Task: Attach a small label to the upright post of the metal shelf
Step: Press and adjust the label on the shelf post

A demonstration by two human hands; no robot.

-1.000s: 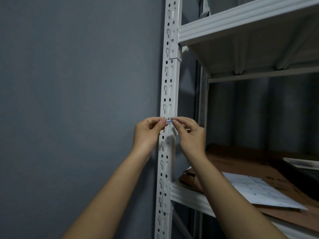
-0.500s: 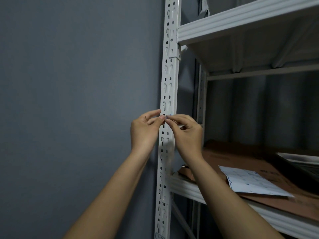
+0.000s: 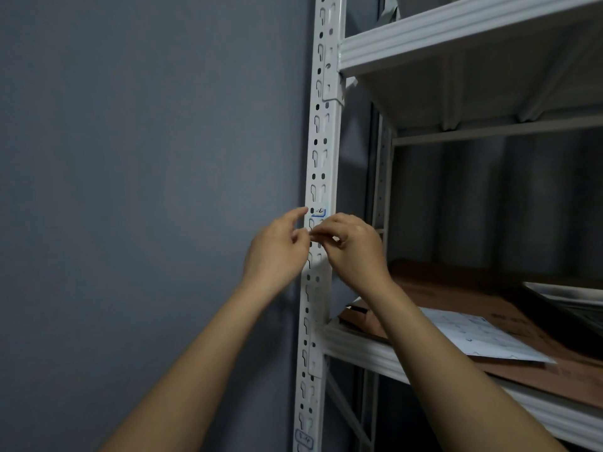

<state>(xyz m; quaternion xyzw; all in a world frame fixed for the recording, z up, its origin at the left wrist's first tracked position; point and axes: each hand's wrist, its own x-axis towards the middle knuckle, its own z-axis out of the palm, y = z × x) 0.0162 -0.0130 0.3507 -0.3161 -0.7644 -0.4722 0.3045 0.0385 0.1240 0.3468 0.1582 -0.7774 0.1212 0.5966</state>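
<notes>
Since half a second ago your two hands have dropped a little down the post, uncovering the small white label with a blue edge and dark handwriting (image 3: 319, 212), which now sits stuck on the front face of the white perforated metal upright post (image 3: 321, 151), just above your fingertips. Your left hand (image 3: 277, 249) is to the left of the post, its forefinger stretched up toward the label without touching it, the other fingers loosely bent; its thumb meets the fingers of your right hand in front of the post. Your right hand (image 3: 354, 247) has thumb and forefinger drawn together as in a pinch; whether anything lies between them I cannot tell.

A second small blue-edged label (image 3: 304, 439) is stuck low on the same post, near the bottom edge of the view. To the right, the white metal lower shelf (image 3: 359, 350) carries flat brown cardboard (image 3: 456, 288) with a white printed sheet (image 3: 483, 337) lying on it. The white upper shelf (image 3: 456, 31) crosses overhead. A grey wall (image 3: 146, 158) fills the left side.
</notes>
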